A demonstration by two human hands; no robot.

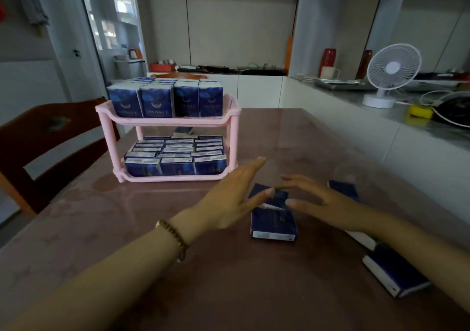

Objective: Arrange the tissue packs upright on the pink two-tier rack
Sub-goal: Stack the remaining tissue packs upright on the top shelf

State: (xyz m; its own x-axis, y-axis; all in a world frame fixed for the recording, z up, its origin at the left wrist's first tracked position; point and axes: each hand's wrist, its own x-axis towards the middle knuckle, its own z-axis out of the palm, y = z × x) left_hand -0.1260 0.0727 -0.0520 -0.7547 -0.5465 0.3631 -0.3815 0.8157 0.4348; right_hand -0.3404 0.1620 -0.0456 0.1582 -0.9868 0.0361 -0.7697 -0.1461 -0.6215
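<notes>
The pink two-tier rack (232,117) stands on the table at centre left. Its upper tier holds several dark blue tissue packs (157,99) upright, and its lower tier is filled with several more packs (175,152). Loose packs lie flat on the table: one (273,225) below my hands, one (269,196) partly under my fingers, one (344,189) behind my right hand, another (396,276) at the right under my forearm. My left hand (234,193) hovers with fingers spread, thumb over a loose pack. My right hand (323,201) reaches in with straight fingers, holding nothing.
A dark wooden chair (50,137) stands at the table's left side. To the right runs a white counter with a small white fan (389,72), a yellow object (419,112) and cables. The brown table (152,229) has bare surface in front of the rack.
</notes>
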